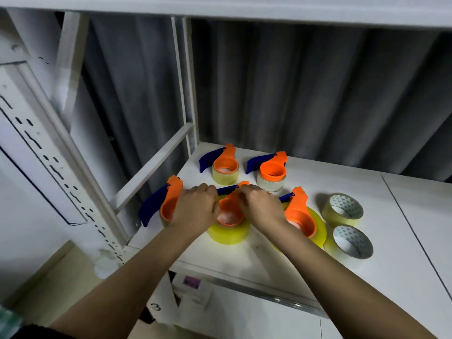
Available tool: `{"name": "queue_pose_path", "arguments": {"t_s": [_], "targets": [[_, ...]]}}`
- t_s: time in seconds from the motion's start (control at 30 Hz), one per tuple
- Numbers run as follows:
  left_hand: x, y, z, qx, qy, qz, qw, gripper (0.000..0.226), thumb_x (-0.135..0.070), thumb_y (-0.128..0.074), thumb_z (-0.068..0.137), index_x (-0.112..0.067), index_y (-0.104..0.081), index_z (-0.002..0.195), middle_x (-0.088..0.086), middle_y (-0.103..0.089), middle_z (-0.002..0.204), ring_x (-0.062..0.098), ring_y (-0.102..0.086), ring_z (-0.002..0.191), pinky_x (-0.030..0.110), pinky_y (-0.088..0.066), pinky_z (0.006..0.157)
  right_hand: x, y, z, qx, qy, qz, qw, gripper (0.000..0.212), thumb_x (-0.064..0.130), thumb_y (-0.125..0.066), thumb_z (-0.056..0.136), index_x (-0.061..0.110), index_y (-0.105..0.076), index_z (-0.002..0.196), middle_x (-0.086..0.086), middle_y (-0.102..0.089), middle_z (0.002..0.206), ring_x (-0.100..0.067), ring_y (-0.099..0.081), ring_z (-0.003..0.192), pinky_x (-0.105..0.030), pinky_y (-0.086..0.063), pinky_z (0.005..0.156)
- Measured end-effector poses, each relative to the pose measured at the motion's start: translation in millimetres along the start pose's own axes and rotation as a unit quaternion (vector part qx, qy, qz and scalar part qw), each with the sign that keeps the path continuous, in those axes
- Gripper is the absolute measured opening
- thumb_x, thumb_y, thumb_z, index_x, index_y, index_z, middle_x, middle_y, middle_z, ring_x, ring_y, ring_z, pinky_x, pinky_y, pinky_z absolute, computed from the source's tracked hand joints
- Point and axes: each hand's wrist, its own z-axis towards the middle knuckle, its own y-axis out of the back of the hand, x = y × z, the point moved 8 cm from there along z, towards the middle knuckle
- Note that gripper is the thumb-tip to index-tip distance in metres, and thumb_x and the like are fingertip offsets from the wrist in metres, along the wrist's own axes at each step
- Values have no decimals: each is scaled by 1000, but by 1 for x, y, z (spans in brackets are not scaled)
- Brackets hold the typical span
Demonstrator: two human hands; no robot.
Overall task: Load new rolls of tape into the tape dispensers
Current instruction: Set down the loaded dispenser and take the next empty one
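Several orange-and-blue tape dispensers sit on a white shelf (pixel 244 255). The middle front dispenser (pixel 230 209) stands inside a yellow tape roll (pixel 228 233). My left hand (pixel 195 209) grips its left side and my right hand (pixel 263 206) grips its right side. Another dispenser (pixel 166 199) lies to the left, partly hidden by my left hand. A dispenser on a wide yellow roll (pixel 302 216) is to the right. Two loaded dispensers (pixel 225 165) (pixel 271 172) stand behind. Two loose yellow rolls (pixel 342 209) (pixel 352 242) lie at the right.
White metal shelf uprights (pixel 186 89) and a slanted brace (pixel 154 167) stand at the left rear. A grey pleated curtain (pixel 305 94) hangs behind. An upper shelf (pixel 244 8) overhangs. A white box with a label (pixel 190 289) sits below the shelf's front edge.
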Motion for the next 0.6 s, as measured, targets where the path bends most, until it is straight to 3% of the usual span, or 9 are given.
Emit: {"name": "queue_pose_path", "arguments": {"t_s": [0.17,0.3,0.5,0.6], "targets": [[47,-8,-15,25,41,59,997,23,-33,-44,91,-14,-55,98,3,-63,96,21,-57,84,31,-33,68,45,-16,10,49,32,40,997,30,22,-45,95,24,-59,122,-2,-60,126,-28,-58,110,-32,-44,77],[63,-23,-25,58,36,84,994,24,-40,-42,89,-17,-49,86,-1,-61,78,19,-49,68,32,-31,70,76,-32,19,64,46,48,996,28,21,-45,94,20,-64,115,-4,-64,118,-28,-60,105,-36,-51,80],[70,-41,-30,81,-55,81,992,28,-33,-35,92,-15,-55,100,0,-61,84,23,-55,75,32,-28,70,92,-54,36,85,26,35,995,26,25,-44,95,19,-64,110,-5,-65,114,-28,-60,103,-37,-52,80],[80,-38,-26,54,-46,19,997,31,-32,-40,92,-9,-57,104,0,-56,89,23,-53,69,32,-30,62,92,-55,40,79,10,32,996,25,25,-46,94,19,-64,110,-4,-65,115,-27,-60,104,-38,-52,80]]}}
